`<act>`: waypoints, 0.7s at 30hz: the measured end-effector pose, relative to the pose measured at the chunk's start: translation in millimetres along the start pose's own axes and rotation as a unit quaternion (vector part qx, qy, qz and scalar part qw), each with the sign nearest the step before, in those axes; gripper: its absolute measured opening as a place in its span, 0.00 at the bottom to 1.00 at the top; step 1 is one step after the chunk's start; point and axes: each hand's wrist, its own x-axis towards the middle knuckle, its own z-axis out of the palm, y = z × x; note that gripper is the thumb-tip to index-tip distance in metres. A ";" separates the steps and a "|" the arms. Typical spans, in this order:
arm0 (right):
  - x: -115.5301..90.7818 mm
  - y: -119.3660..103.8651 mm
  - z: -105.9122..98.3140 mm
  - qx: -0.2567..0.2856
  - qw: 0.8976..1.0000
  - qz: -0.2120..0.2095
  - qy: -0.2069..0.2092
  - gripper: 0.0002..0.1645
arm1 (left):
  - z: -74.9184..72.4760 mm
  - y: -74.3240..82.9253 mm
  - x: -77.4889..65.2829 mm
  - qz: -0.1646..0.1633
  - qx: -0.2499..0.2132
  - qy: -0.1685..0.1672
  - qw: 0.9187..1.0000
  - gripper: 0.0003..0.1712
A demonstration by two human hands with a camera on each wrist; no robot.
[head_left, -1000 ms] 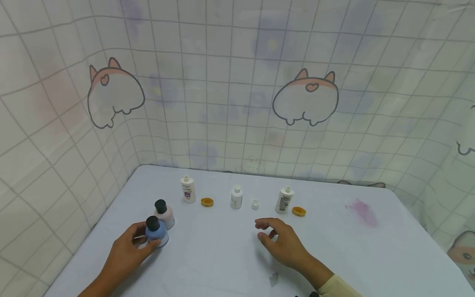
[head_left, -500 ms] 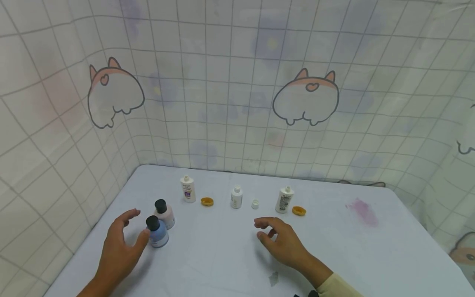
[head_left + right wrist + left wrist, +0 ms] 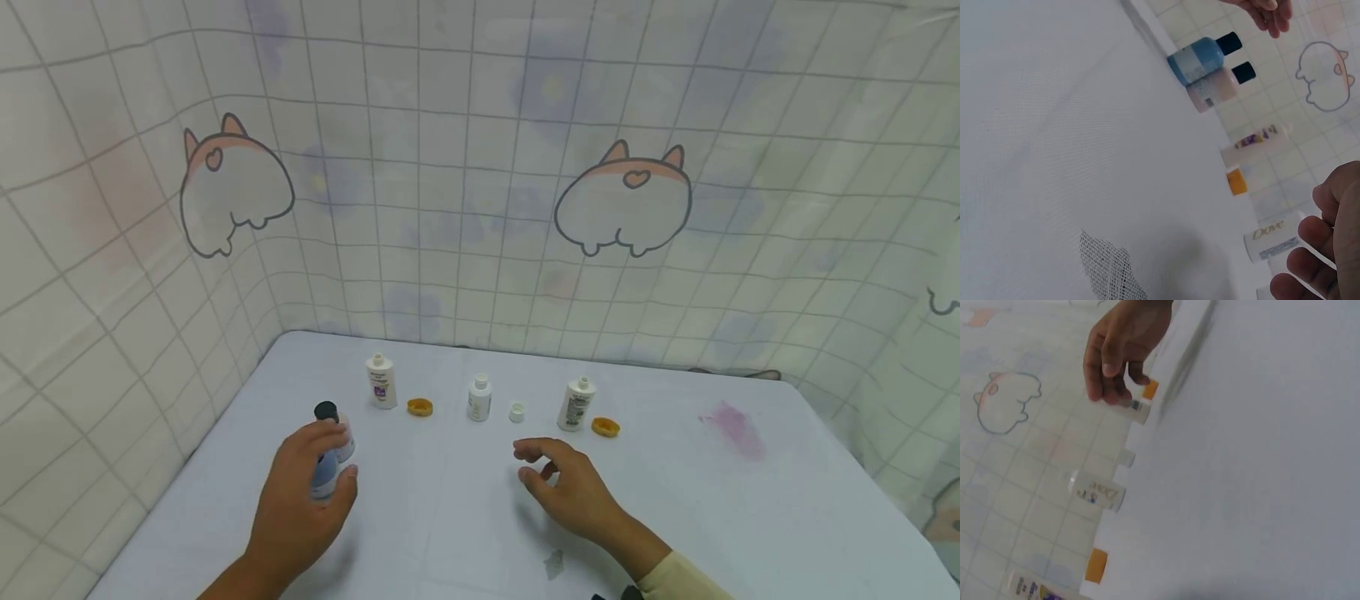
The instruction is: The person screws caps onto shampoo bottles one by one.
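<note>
Left hand (image 3: pixel 303 500): shifted rightward since half a second ago, from beside the blue bottle (image 3: pixel 1197 60) to where that bottle is partly hidden in the head view; nothing is held, thumb and fingers being spread apart.
Blue and pink bottles: stood upright close together at the table's left, black caps on; the pink bottle (image 3: pixel 1213 89) is set behind.
Left white bottle (image 3: pixel 382 386): left standing, its neck bare, with an orange cap (image 3: pixel 420 407) laid just beside it.
Small white bottle (image 3: pixel 480 400): placed mid-table (image 3: pixel 435 533), a white cap (image 3: pixel 517 413) near its right.
Right white bottle (image 3: pixel 576 406): kept upright, another orange cap (image 3: pixel 605 427) beside it.
Right hand (image 3: pixel 570 492): unmoved; nothing is gripped, fingers bent loosely, thumb apart.
Step in hand: judged a gap between grasps, the left pair seemingly released.
Next move: if a bottle is to be taken, the fingers would need to be brought round it without its neighbour being knocked.
</note>
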 end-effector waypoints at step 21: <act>19.4 -4.2 26.6 0.021 0.999 -0.023 -0.023 0.21 | 78.7 6.3 32.0 -0.289 -0.074 -0.089 0.950 0.38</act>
